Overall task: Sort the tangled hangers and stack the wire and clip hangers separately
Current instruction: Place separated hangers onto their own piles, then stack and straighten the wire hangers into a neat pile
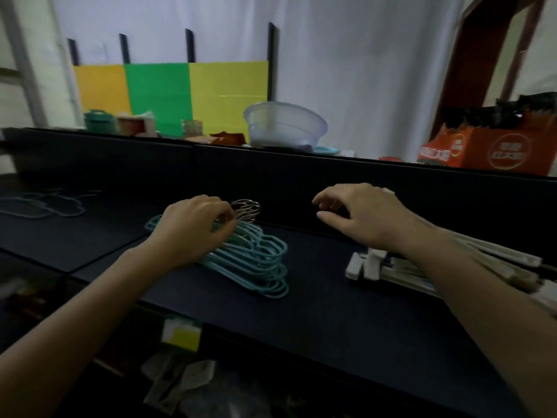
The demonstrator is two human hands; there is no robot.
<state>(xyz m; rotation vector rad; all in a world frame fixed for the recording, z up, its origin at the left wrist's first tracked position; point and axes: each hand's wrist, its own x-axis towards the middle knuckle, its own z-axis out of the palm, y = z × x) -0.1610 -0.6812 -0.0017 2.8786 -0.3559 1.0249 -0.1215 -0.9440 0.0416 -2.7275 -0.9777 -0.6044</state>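
A stack of teal wire hangers [256, 263] lies on the dark table [301, 321], their metal hooks [247, 209] bunched at the far end. My left hand [193, 227] rests on the stack with its fingers pinched at the hook necks. To the right lies a pile of white clip hangers [373, 267], partly hidden under my right forearm. My right hand [358, 215] hovers over the far end of that pile with curled, parted fingers and nothing visibly in them. More teal wire hangers [45, 206] lie flat at the far left.
A dark upright panel [301, 173] closes the back of the table. Behind it stand a clear plastic basin [284, 125], a teal container [99, 119] and an orange carton [494, 146]. Below the table's near edge lie a yellow-labelled item [180, 334] and crumpled plastic [180, 381].
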